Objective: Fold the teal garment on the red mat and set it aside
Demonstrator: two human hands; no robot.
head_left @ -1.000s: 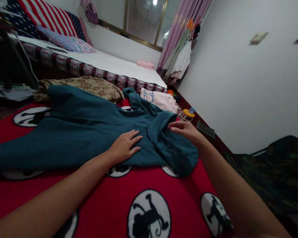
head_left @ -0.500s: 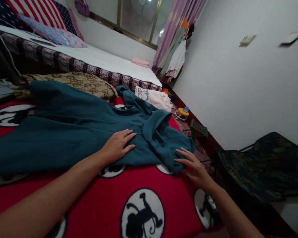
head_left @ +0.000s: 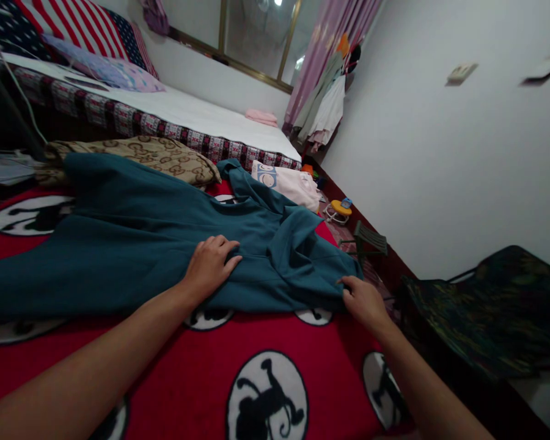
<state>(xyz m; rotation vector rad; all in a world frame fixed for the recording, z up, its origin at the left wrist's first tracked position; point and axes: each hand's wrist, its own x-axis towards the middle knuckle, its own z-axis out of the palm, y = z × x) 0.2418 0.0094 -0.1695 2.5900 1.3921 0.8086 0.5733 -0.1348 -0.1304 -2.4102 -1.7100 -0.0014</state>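
Note:
A dark teal garment [head_left: 132, 238] lies spread across a red blanket [head_left: 174, 379] printed with white circles and black figures. My left hand [head_left: 209, 264] rests on the middle of the garment, fingers curled into the cloth. My right hand [head_left: 364, 302] pinches the garment's near right corner at the blanket's right edge. A folded sleeve or flap of the same teal cloth lies between the two hands.
A brown patterned cushion [head_left: 137, 156] and a pale pink folded cloth [head_left: 286, 182] lie behind the garment. A bed [head_left: 187, 119] with pillows stands further back. A small green stool [head_left: 369, 241], a yellow toy [head_left: 339, 209] and a dark chair [head_left: 490, 305] sit along the right wall.
My right hand moved from the top of the folded flap down to the garment's near right corner and closed on it. My left hand's fingers curled from flat into the cloth.

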